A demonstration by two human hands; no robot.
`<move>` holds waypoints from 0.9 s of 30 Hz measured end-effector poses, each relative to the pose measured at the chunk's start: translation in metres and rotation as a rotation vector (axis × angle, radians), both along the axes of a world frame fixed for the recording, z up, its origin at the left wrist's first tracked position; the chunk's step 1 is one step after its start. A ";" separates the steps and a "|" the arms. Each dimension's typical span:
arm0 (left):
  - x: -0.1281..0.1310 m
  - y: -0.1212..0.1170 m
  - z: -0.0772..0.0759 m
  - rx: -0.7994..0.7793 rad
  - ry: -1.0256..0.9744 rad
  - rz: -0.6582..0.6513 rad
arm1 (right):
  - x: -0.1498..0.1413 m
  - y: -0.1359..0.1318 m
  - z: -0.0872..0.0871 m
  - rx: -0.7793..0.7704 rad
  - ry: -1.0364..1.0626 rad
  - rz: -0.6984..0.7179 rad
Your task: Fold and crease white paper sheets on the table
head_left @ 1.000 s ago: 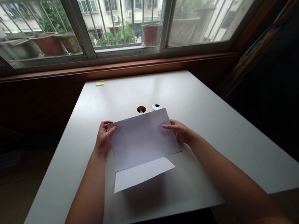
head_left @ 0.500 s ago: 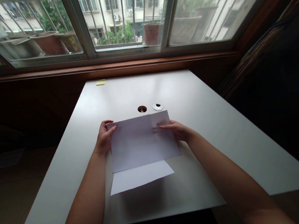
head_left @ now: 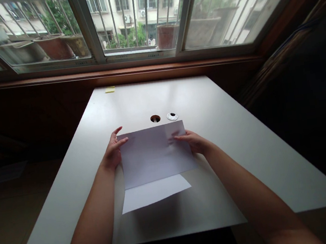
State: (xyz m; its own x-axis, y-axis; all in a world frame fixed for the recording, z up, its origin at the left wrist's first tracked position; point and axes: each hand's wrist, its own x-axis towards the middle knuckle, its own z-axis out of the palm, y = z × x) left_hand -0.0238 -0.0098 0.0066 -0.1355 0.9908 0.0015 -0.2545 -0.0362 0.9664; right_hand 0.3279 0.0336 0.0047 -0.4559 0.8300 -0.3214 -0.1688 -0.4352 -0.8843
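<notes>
A folded sheet of white paper is held up above the table between my two hands. Its large panel faces me, and a brighter flap juts out below it toward me. At the left edge, my left hand has its thumb over the front of the sheet; its index finger sticks up away from the paper, and the other fingers are mostly hidden. My right hand pinches the right edge, thumb in front, with its fingers showing faintly through the paper from behind.
The white table has a round cable hole and its loose cover ring beyond the paper. A yellow sticky note lies at the far left edge. Past the table is a barred window with flowerpots. Another paper lies on the floor.
The index finger of my left hand has lifted and straightened away from the paper's top edge. The paper has shifted very slightly, and my right hand stays put.
</notes>
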 end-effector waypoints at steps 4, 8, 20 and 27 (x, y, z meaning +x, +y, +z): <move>-0.001 -0.002 0.002 -0.079 -0.043 -0.121 | -0.001 0.000 0.002 -0.004 -0.013 -0.001; 0.000 -0.003 0.003 -0.085 -0.107 -0.145 | 0.000 0.000 0.002 0.005 -0.024 -0.001; 0.002 -0.002 0.003 -0.118 -0.183 -0.147 | 0.004 0.001 0.004 -0.025 -0.041 0.027; 0.002 -0.001 0.003 -0.122 -0.176 -0.154 | 0.003 0.001 0.008 -0.015 -0.079 0.045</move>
